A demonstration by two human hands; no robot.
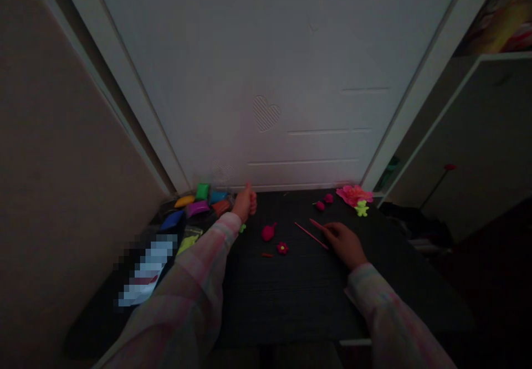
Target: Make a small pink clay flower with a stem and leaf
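Note:
My left hand [244,203] is raised at the back left of the dark table, its fingers curled and one digit pointing up. Whatever it may hold is hidden. My right hand [344,242] pinches a pink clay modelling tool [316,224]. A second thin pink stick [310,234] lies just left of that hand. Between the hands rest a dark pink clay lump [268,232] with a small stem, a pink clay flower [282,248] with a yellow centre, and a short reddish strip [267,255]. A small green piece [242,228] shows beside my left wrist.
Packets of coloured clay [198,208] crowd the table's back left, near a pixelated bright patch [150,266]. Two small pink clay pieces [320,206], a pink flower-like piece [353,194] and a yellow-green bear shape [361,209] lie back right. A white panel [266,153] rises behind the table.

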